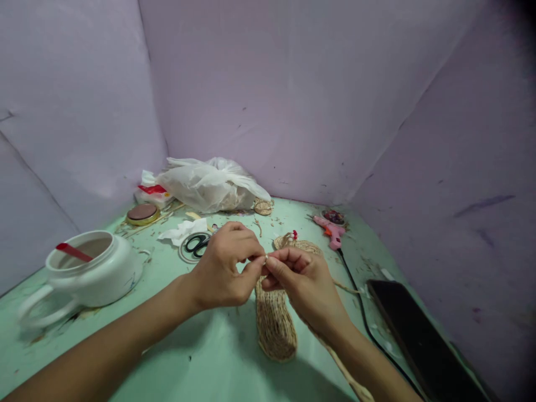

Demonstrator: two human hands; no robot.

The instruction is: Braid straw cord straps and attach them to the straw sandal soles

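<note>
My left hand (226, 271) and my right hand (304, 282) meet fingertip to fingertip above the green table (201, 357). Together they pinch something tiny and pale (266, 258), too small to identify. Under the hands lies a long woven jute piece (274, 324) shaped like a sole, with a red and white trim at its far end (293, 235). A jute cord (347, 374) trails along the table below my right wrist.
A white ceramic pot (90, 271) holding a red stick stands at the left. Scissors (196, 244), crumpled tissue (184, 230), a round tin (142, 214) and a plastic bag (211, 184) lie behind. A pink glue gun (330, 230) and a dark phone (414, 335) lie to the right.
</note>
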